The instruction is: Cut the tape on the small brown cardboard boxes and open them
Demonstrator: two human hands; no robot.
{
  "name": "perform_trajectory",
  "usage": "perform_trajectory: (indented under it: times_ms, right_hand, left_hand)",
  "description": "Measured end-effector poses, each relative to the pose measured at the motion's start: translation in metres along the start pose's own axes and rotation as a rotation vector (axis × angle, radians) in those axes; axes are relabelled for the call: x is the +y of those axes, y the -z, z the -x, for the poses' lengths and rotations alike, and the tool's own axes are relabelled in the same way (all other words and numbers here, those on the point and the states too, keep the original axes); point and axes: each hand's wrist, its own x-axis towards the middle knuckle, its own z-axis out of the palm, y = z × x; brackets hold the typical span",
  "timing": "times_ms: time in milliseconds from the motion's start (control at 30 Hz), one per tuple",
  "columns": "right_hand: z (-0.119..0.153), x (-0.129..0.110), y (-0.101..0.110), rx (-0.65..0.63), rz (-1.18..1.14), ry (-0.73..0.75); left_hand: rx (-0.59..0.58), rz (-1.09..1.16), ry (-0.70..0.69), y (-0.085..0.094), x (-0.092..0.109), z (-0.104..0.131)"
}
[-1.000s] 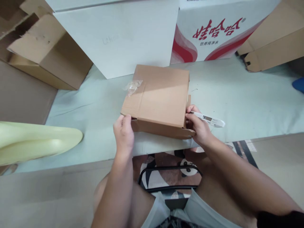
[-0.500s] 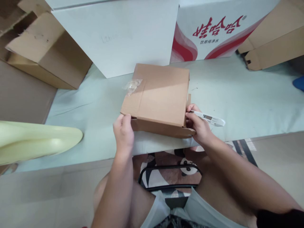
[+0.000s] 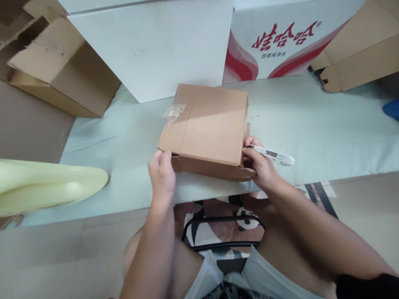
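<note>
A brown cardboard box [image 3: 212,124] rests on the pale green cloth, with crumpled clear tape [image 3: 175,113] stuck near its left edge. My left hand [image 3: 163,174] is closed on the box's front left corner, thumb on top at a small gap. My right hand [image 3: 260,164] is at the front right corner, closed around a white utility knife [image 3: 276,155] whose body sticks out to the right. The knife's tip is hidden by my fingers. Beside that hand a cardboard flap [image 3: 246,171] juts from the box's front right corner.
Behind the box stand a large white carton [image 3: 149,50] and a white-and-red carton [image 3: 274,45]. Open brown boxes [image 3: 68,70] are at the left, with another brown carton [image 3: 361,62] at the right. A pale yellow curved object [image 3: 52,185] reaches in over the table's left side.
</note>
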Motion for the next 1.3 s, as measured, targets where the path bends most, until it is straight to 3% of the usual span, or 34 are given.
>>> perform_trajectory:
  times_ms: [1300]
  right_hand:
    - [-0.0012, 0.0032, 0.0012, -0.008, 0.021, 0.009]
  left_hand:
    - [0.011, 0.006, 0.000, 0.0000, -0.0002, -0.0002]
